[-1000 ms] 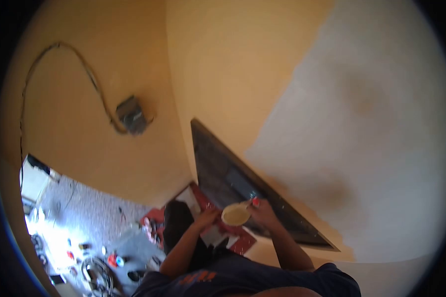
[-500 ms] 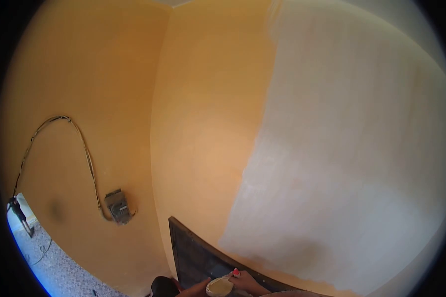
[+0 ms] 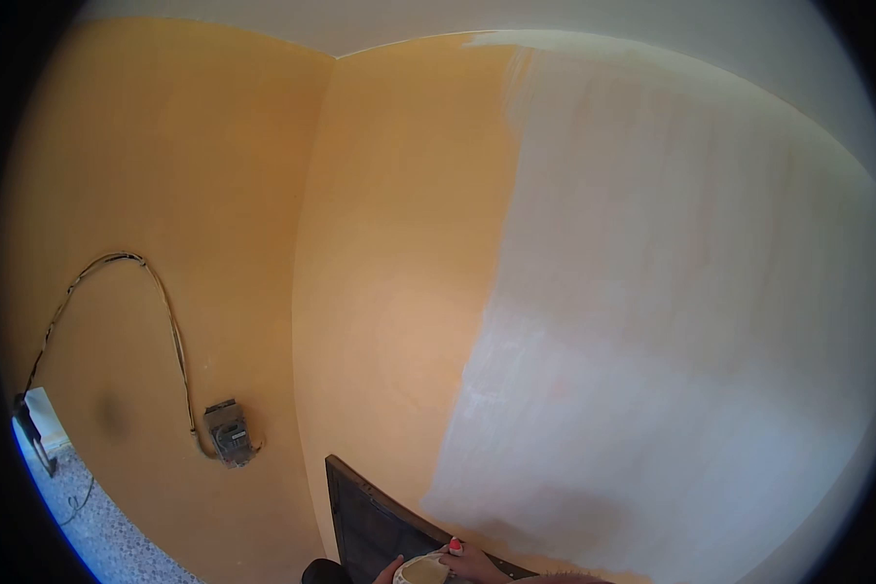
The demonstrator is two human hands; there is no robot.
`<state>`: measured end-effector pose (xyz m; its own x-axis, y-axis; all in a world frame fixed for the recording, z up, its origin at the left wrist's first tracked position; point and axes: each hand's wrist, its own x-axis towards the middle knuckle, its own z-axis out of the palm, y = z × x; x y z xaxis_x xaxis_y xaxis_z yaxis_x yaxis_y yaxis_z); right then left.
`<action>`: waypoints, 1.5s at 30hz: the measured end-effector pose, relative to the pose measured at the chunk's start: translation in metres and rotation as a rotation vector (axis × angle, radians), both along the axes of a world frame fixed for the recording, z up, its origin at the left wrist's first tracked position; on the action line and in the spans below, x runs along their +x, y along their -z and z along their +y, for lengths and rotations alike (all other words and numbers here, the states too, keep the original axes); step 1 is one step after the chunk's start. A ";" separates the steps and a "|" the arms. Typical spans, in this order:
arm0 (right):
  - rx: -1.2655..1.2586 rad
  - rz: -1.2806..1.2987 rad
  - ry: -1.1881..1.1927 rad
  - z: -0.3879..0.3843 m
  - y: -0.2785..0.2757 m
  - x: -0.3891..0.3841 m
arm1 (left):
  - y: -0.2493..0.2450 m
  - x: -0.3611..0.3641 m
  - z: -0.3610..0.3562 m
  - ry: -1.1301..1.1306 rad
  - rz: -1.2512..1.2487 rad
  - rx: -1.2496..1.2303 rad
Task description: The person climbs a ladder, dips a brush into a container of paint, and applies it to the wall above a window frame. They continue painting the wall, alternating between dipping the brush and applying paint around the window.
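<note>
At the bottom edge, a round tub [image 3: 423,572] with a whitish rim and cream-coloured contents sits between my hands. My left hand [image 3: 390,567] is at its left side, fingers closed against it and partly cut off by the frame. Over the tub's right rim, my right hand [image 3: 474,563] is closed around a handle with a red end [image 3: 456,545]; the rest of that tool is hidden. Ahead is a wall with orange paint [image 3: 399,243] on its left part and a whitish coat [image 3: 652,292] on its right, meeting at an uneven edge.
A dark framed panel [image 3: 384,530] leans along the wall just beyond my hands. On the left wall, a grey electrical box [image 3: 229,434] has a cable [image 3: 170,321] looping from it. Speckled floor [image 3: 117,530] shows at lower left, and a dark rounded object [image 3: 323,572] beside my left hand.
The view has tilted upward, so more ceiling shows and the wall, box and panel sit lower. My hands and the tub appear slightly lower and further left.
</note>
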<state>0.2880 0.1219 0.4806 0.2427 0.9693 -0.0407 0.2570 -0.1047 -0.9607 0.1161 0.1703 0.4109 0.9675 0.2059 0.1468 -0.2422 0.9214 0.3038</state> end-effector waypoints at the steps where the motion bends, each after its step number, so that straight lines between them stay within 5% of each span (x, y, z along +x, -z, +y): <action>1: 0.017 -0.021 -0.018 -0.002 -0.004 -0.001 | -0.001 -0.001 0.001 -0.001 0.015 0.032; 6: 0.066 -0.090 -0.085 -0.013 -0.012 -0.008 | 0.007 -0.011 0.004 -0.025 0.084 0.034; 8: -0.168 -0.052 -0.187 -0.011 -0.016 -0.010 | 0.010 -0.015 0.004 -0.045 0.110 0.019; 13: -0.178 -0.107 -0.222 -0.026 -0.064 -0.025 | 0.020 -0.021 0.013 -0.094 0.173 -0.012; 21: -0.147 -0.022 0.002 -0.048 -0.038 -0.003 | 0.058 -0.038 0.005 -0.185 0.295 -0.138; 23: -0.146 -0.065 -0.018 -0.053 -0.013 0.011 | 0.079 -0.037 0.004 -0.225 0.167 -0.302; 27: -0.166 -0.051 -0.044 -0.053 -0.003 0.004 | 0.052 -0.045 -0.002 -0.236 0.247 -0.131; 29: 0.237 -0.261 -0.082 -0.046 0.001 -0.009 | 0.038 -0.044 -0.006 -0.267 0.322 -0.166; 36: -0.040 0.048 -0.048 -0.034 -0.048 -0.043 | 0.017 -0.045 -0.002 -0.311 0.422 -0.182; 45: 0.067 -0.353 0.114 -0.035 0.011 -0.003 | 0.024 -0.042 0.023 -0.344 0.157 -0.274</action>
